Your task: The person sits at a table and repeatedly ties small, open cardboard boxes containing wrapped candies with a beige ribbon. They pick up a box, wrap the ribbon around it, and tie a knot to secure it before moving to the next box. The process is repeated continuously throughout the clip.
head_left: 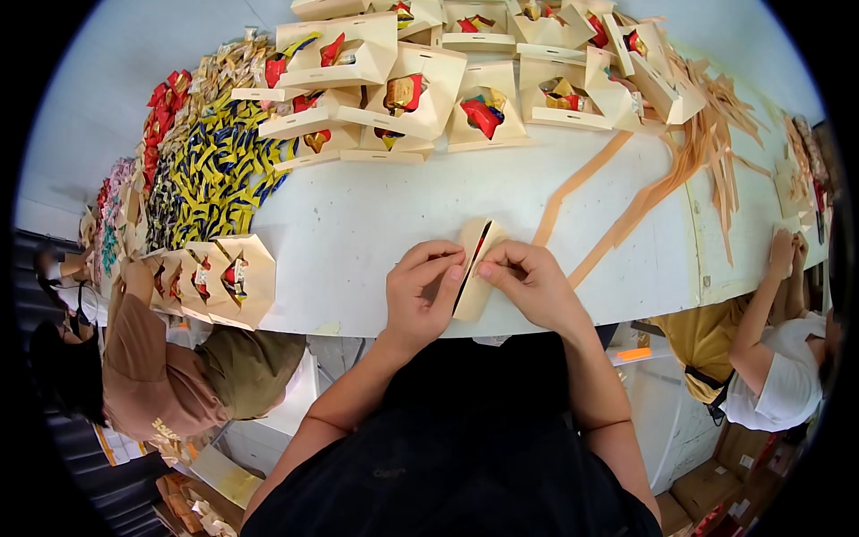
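At the centre of the frame, near the front edge of the white table (358,233), both hands pinch a folded cream paper packet (474,268) standing on its edge: the left hand (425,291) has its fingers curled closed against the packet's left face, and the right hand (528,282) grips its right face with thumb and forefinger, a sliver of red showing at the packet's top opening. Along the upper edge of the frame lie rows of open cream boxes (420,89) with window cut-outs showing red and gold wrapped sweets. At upper left spreads a heap of yellow-and-blue wrappers (219,170), with red ones above it. Loose tan paper strips (689,152) trail across the upper right. At left, another person's hand holds a fan of similar boxes (215,277).
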`<state>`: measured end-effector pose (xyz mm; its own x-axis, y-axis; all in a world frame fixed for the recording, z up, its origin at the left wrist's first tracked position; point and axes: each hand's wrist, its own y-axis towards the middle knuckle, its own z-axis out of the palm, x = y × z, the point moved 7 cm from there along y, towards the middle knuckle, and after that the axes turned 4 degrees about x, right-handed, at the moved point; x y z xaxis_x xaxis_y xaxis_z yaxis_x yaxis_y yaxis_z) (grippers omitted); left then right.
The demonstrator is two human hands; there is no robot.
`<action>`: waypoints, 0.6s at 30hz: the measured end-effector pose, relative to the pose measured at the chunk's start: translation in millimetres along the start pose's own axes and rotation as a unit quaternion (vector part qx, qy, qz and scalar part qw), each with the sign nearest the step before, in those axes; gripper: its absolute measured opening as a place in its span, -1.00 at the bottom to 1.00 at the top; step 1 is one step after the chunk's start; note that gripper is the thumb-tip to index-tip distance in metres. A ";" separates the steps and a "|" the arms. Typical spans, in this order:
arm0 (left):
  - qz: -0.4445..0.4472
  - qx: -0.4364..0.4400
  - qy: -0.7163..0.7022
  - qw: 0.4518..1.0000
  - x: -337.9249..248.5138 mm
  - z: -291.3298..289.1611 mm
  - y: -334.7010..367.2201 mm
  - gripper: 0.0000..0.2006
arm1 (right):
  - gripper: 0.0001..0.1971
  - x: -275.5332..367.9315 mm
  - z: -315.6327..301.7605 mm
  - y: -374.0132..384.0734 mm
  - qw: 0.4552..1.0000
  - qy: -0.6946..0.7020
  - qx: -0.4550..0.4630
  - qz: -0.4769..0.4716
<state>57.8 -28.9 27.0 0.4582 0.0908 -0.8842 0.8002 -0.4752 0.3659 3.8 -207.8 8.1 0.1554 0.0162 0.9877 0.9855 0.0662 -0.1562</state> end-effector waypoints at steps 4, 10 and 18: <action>-0.023 -0.006 -0.009 1.000 -1.1 -3.9 -2.4 -0.79 | -0.82 -3.1 2.2 -1.0 0.997 0.062 0.009 -0.034; -0.025 -0.013 -0.021 0.999 -1.6 -1.8 -2.9 -0.80 | -0.84 -5.0 3.9 0.6 0.997 0.065 0.020 -0.040; -0.041 0.056 -0.024 0.997 -5.0 -2.5 11.3 -0.84 | -0.84 15.3 3.7 -1.5 0.998 -0.061 -0.024 -0.022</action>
<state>65.5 -32.6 36.3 0.3720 0.0928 -0.9236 0.7843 -0.5636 0.2593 4.5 -204.0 23.5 0.1064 0.1360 0.9850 0.9937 0.0218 -0.1103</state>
